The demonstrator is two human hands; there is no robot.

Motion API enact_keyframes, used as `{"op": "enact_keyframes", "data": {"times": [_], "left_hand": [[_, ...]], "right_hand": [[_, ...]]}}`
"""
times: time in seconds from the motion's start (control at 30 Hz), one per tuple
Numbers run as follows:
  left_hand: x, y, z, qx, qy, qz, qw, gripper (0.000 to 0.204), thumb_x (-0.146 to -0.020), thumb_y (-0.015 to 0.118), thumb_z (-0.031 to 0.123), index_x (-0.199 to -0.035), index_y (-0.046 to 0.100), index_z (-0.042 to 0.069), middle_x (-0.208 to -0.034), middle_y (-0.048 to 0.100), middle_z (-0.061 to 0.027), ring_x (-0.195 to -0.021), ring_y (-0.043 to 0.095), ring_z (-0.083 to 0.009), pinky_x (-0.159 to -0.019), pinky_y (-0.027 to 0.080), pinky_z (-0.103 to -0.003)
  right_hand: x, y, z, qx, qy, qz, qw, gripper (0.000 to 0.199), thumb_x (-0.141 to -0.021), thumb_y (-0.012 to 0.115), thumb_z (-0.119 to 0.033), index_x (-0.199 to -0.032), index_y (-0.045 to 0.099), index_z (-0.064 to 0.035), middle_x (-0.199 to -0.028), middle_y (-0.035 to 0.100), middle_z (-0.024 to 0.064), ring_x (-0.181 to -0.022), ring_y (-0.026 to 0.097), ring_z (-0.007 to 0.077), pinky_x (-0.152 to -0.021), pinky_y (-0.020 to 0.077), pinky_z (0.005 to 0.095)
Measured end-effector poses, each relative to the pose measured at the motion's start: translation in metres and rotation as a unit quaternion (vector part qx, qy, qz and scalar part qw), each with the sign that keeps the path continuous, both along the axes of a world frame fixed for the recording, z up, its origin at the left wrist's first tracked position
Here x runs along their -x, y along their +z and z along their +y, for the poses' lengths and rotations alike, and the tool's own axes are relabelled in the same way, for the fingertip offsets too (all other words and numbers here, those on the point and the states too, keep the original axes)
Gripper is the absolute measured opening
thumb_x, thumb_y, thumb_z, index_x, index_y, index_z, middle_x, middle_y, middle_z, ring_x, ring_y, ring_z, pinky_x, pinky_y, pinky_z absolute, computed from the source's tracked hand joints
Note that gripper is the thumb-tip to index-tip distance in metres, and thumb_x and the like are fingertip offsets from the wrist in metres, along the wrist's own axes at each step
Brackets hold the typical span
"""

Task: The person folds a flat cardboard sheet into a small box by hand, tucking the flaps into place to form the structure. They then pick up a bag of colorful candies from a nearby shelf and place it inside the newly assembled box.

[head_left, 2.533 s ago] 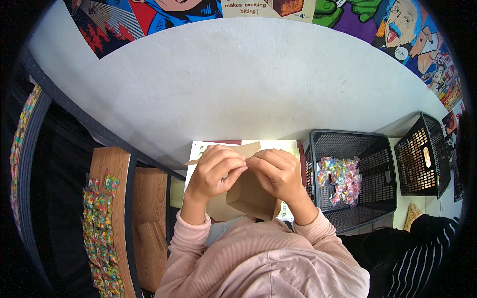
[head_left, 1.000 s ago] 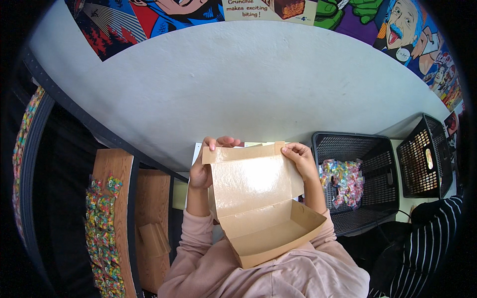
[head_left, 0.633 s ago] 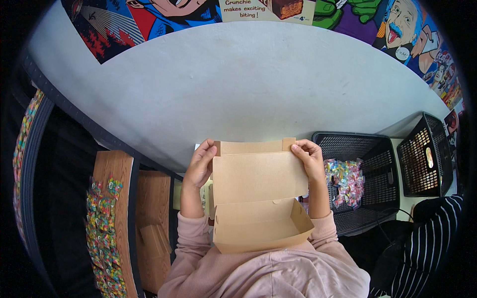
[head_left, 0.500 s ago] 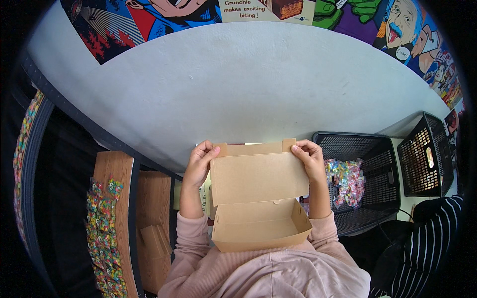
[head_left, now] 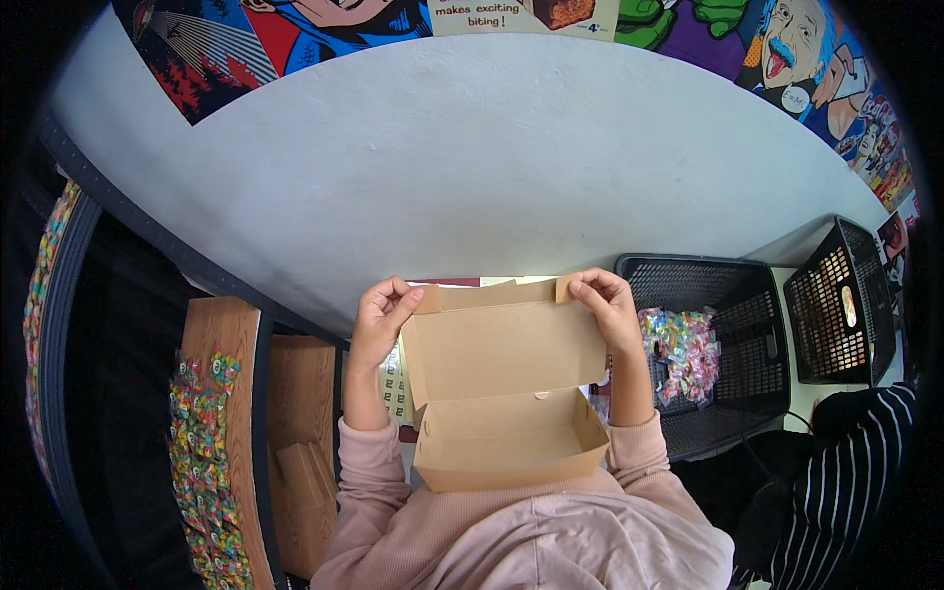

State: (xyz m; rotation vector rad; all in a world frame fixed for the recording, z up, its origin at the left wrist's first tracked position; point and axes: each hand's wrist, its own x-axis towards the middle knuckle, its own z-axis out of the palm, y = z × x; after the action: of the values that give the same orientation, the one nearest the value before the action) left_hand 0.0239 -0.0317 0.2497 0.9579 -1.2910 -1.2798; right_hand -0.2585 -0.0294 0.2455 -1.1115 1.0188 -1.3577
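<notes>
Behind the open cardboard box (head_left: 506, 393): most of the printed sheet (head_left: 394, 382) on the tabletop (head_left: 816, 401), only slivers showing at the box's left and top edges, print too small to tell. Fingertips of the left hand (head_left: 382, 317) and the right hand (head_left: 604, 303) tucked behind the lid's 2 corner flaps, grip there unseen. Cut off at the right rim: a striped sleeve (head_left: 846, 482) and a black basket (head_left: 838, 305), its contents blurred behind the mesh.
</notes>
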Motion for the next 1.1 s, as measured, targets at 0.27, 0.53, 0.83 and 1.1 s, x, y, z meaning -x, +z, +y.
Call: {"op": "enact_keyframes", "data": {"times": [0.27, 0.53, 0.83, 1.1], "left_hand": [[0.001, 0.007, -0.001, -0.006, -0.017, -0.041, 0.999, 0.017, -0.082, 0.056, 0.01, -0.068, 0.048, 0.006, -0.062, 0.05, 0.0043, -0.055, 0.043, -0.0007, -0.049, 0.034, -0.016], [-0.001, 0.007, -0.004, 0.025, 0.003, -0.038, 0.999, 0.02, -0.083, 0.055, 0.011, -0.066, 0.044, 0.007, -0.06, 0.044, 0.0065, -0.054, 0.038, -0.0008, -0.048, 0.031, -0.016], [-0.002, 0.003, -0.005, 0.017, 0.185, 0.027, 0.982, 0.016, -0.088, 0.044, 0.016, -0.082, 0.053, 0.005, -0.075, 0.054, -0.0012, -0.067, 0.048, -0.0058, -0.059, 0.04, -0.021], [0.039, 0.019, 0.038, -0.025, -0.091, 0.001, 0.996, 0.039, -0.09, 0.033, 0.037, -0.09, 0.052, 0.003, -0.085, 0.054, -0.0068, -0.072, 0.051, -0.0117, -0.063, 0.043, -0.024]], "right_hand": [[0.003, 0.004, 0.002, 0.011, -0.003, 0.078, 0.997, 0.014, -0.075, 0.065, -0.014, -0.071, 0.06, -0.0016, -0.064, 0.057, 0.0006, -0.057, 0.05, 0.0049, -0.05, 0.0392, 0.0185], [-0.009, 0.01, 0.006, -0.015, -0.024, -0.017, 0.999, 0.015, -0.076, 0.063, -0.015, -0.077, 0.061, 0.0, -0.068, 0.059, 0.0027, -0.06, 0.052, 0.0065, -0.053, 0.0412, 0.0205], [-0.01, 0.003, 0.02, 0.028, -0.052, 0.091, 0.994, 0.017, -0.073, 0.065, -0.012, -0.082, 0.062, 0.0009, -0.07, 0.058, 0.0034, -0.06, 0.052, 0.0074, -0.052, 0.0401, 0.0203], [-0.025, 0.032, 0.036, 0.327, -0.124, 0.376, 0.858, 0.027, -0.057, 0.063, 0.003, -0.083, 0.062, -0.0017, -0.071, 0.059, 0.0076, -0.061, 0.059, 0.0198, -0.053, 0.0469, 0.0258]]}}
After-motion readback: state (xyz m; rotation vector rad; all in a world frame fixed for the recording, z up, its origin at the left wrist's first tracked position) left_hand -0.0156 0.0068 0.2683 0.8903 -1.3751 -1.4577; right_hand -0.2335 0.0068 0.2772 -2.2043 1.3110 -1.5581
